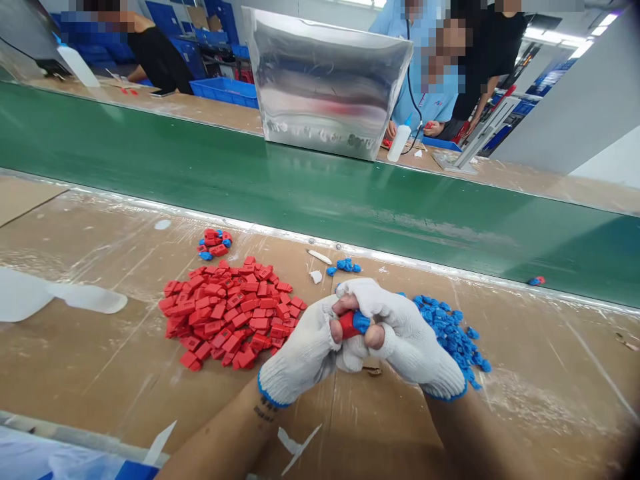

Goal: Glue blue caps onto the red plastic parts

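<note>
The left hand (310, 343), in a white glove with bare fingertips, pinches a red piece (347, 325), while the right hand (407, 330), gloved alike, grips the blue piece (361, 323) at its end, both parts held between the hands above the surface (100, 380). Just left of the left hand spreads a red pile (230, 313); beside the right hand lies a blue pile (450, 330). Beyond both hands runs a green belt (310, 190).

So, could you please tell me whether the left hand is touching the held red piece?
Touching: the head view shows the left hand with its bare thumb tip against the red piece.
</note>
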`<action>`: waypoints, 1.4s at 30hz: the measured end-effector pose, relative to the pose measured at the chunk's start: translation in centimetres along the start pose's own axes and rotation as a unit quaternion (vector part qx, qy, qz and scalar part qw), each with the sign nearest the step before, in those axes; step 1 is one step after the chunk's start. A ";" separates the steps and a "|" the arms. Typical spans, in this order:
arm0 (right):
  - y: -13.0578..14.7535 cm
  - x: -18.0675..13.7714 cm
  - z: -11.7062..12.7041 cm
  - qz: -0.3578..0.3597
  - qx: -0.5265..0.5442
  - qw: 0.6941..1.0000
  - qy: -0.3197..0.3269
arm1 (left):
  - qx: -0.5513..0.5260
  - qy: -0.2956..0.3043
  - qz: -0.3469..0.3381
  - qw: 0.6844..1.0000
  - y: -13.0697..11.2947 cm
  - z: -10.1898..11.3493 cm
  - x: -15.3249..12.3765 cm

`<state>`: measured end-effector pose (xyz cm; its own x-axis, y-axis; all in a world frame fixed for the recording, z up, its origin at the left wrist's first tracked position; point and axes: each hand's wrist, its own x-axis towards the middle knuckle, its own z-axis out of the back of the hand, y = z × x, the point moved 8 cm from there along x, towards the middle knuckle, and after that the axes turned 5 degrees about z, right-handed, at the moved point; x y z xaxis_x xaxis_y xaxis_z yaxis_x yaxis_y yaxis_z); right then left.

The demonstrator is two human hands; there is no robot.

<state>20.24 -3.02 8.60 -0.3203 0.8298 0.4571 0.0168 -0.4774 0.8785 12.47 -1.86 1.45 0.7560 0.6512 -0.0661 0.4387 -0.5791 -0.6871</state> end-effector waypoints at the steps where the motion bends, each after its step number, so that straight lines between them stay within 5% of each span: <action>1: -0.1 -0.1 -0.6 -0.015 0.004 1.000 0.009 | 0.014 -0.017 -0.013 1.000 0.1 0.2 0.0; 5: -0.9 -0.5 -0.7 -0.010 0.093 0.992 -0.085 | 0.075 -0.046 -0.039 0.995 1.1 0.9 0.3; 8: -0.8 -1.3 3.1 0.017 0.128 0.962 -0.239 | 0.140 -0.041 0.010 0.989 0.9 1.8 0.6; 10: 0.1 -2.1 6.6 0.022 0.119 0.940 -0.320 | 0.231 -0.122 -0.029 0.965 -2.3 3.9 0.2; 13: 2.3 -3.3 11.6 0.024 0.066 0.920 -0.385 | 0.417 -0.290 -0.120 0.853 -9.2 7.5 -2.1; 15: 3.2 -3.9 14.2 0.019 0.015 0.914 -0.406 | 0.537 -0.342 -0.124 0.761 -12.5 8.9 -3.6; 18: 2.4 -4.1 16.8 -0.007 -0.035 0.906 -0.421 | 0.712 -0.259 -0.075 0.648 -13.6 9.2 -4.2; 21: -0.5 -3.0 19.0 -0.058 -0.078 0.893 -0.440 | 0.811 -0.124 -0.005 0.571 -11.3 9.4 -4.1; 25: -4.3 -0.6 21.3 -0.122 -0.093 0.884 -0.442 | 0.863 -0.103 0.018 0.495 -9.4 10.0 -3.7; 29: -5.6 0.4 19.6 -0.166 0.040 0.916 -0.364 | 0.873 -0.103 -0.023 0.477 -9.0 9.5 -2.9; 33: -3.7 -1.2 16.4 -0.093 0.202 0.915 -0.337 | 0.860 -0.089 -0.069 0.497 -9.3 9.4 -2.3; 37: -1.7 -2.6 14.8 -0.035 0.221 0.909 -0.350 | 0.830 -0.118 -0.113 0.534 -10.3 9.8 -1.9; 42: -0.1 -2.9 13.3 -0.064 0.158 0.924 -0.342 | 0.815 -0.127 -0.150 0.545 -10.9 9.0 -2.0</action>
<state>33.77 -1.55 9.04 0.3340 0.9134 0.2326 0.3306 -0.3446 0.8786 1.79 7.64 2.55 0.5872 0.7627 0.2711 -0.6462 0.6434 -0.4104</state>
